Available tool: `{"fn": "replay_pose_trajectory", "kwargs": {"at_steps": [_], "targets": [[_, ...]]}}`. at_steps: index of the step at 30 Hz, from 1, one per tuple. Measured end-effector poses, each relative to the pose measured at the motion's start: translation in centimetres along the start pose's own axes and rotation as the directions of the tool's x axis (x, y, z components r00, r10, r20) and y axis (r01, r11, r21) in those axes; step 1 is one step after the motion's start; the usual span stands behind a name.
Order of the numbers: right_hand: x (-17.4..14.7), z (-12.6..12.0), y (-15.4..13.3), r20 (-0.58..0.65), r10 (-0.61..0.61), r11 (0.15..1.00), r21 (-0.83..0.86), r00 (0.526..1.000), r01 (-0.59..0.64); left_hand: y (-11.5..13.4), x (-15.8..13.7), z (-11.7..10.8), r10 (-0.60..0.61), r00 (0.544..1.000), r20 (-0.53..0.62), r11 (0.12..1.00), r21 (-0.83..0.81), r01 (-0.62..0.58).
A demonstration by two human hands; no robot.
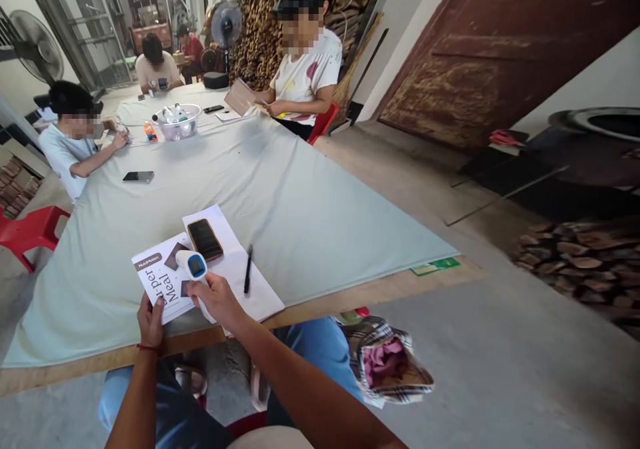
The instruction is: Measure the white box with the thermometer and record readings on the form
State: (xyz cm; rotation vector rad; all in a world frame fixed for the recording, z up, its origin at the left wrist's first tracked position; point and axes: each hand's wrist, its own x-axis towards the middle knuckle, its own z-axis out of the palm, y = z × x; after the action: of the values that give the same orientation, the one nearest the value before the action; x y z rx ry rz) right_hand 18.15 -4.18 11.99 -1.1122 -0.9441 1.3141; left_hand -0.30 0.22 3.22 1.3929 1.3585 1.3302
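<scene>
Right hand (219,297): fingers wrapped round grip of white thermometer-like gun (193,264), held over printed sheet (151,277); blue-framed screen (197,266) faces wearer, nose points away, toward far left; grip, long axis, slopes down toward near edge of tabletop (325,229); left hand (151,324): fingers pinch sheet's near corner, thumb on top; dark label (149,262) reads "NutriMotion"; larger "Meal" and partly hidden "-per" run sideways; dark phone (205,239), black pen (248,270) on white paper (264,295) alongside.
</scene>
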Motion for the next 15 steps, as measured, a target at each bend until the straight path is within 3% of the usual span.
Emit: {"fn": "replay_pose_trajectory", "kwargs": {"at_steps": [7,15], "targets": [[1.14,0.44,0.43,-0.099,0.036,0.965,-0.255,0.994,-0.061,-0.31,0.07,-0.08,0.011,0.999,0.043,1.000,-0.018,-0.010],[1.18,0.54,-0.05,-0.074,0.101,0.932,-0.342,0.992,-0.120,-0.65,0.13,0.04,0.043,0.998,0.049,0.998,-0.049,-0.041]]}}
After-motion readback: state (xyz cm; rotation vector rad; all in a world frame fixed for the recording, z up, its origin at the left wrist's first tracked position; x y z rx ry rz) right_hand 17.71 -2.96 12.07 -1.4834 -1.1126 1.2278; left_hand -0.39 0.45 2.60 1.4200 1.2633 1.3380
